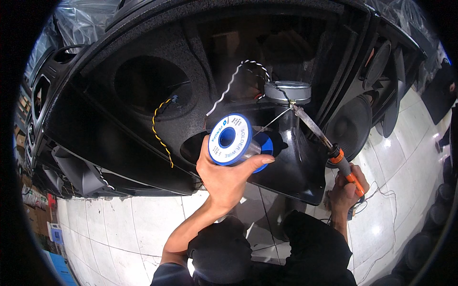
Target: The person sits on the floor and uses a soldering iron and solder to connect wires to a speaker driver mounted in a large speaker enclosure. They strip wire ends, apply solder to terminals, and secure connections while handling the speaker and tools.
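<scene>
Looks like soldering at the silver driver: my left hand grips the solder spool below-left of it, my right hand holds the iron below-right. Solder wire and tip meet near the driver's lower edge, contact too small to confirm. Next move probably wants a steady tip and slow feed.

Smooth plastic on the spool, and look, dull, discoloured metal along the shaft of the soldering iron, plastic at its handle; bright metal on the driver, glossy horn, rough matt cabinet, shiny floor tiles, crinkled, glossy plastic sheeting.
</scene>
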Demonstrator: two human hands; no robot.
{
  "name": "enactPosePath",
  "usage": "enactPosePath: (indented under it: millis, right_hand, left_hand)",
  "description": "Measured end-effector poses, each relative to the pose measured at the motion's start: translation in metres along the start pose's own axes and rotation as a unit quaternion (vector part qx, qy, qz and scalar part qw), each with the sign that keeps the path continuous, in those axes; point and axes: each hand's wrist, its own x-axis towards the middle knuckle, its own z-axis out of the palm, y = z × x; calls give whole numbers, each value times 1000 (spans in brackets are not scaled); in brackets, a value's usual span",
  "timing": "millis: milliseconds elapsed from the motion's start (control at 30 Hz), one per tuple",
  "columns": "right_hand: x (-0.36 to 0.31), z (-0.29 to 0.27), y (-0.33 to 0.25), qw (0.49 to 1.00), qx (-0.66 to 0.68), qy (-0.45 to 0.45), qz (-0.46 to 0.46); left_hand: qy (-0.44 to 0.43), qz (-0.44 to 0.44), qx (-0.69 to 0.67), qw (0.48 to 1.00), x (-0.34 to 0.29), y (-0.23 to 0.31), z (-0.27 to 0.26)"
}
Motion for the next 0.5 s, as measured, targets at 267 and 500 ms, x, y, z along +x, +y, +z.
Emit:
enactPosePath:
  millis: [267,500]
  right_hand:
    - [-1,2,0,1000,-2,6,12]
    - [1,-2,-4,1000,13,-1,-15]
  left_hand:
    - [7,-50,23,998,-2,5,2]
    - [7,-46,-2,999,0,5,5]
